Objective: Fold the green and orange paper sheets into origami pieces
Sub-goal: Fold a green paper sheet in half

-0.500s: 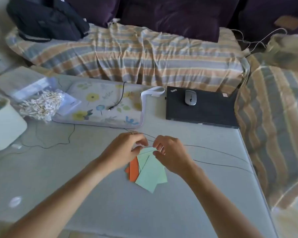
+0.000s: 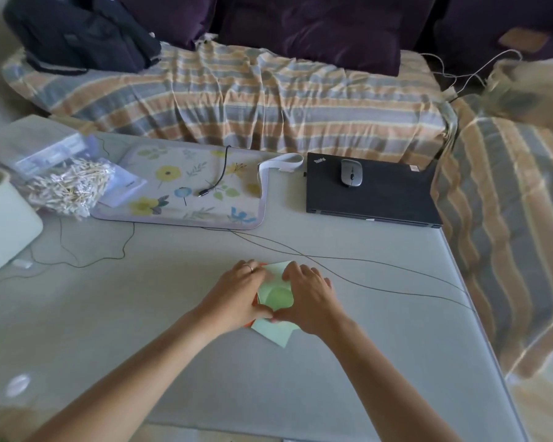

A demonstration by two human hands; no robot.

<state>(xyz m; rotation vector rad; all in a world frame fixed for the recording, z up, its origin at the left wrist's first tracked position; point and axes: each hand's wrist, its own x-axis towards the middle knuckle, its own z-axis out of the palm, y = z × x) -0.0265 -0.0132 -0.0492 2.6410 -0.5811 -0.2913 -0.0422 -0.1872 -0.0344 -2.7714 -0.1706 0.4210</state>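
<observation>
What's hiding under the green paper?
Orange paper peeks out beneath the green paper. Both hands, left hand and right hand, cover most of it.

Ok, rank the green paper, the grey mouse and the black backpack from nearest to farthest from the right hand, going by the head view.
From the right hand:
1. Green paper, directly under the fingers, on the table in front of the person.
2. Grey mouse, farther back and slightly right, on top of the closed black laptop.
3. Black backpack, far back left, on the striped couch cover.
</observation>
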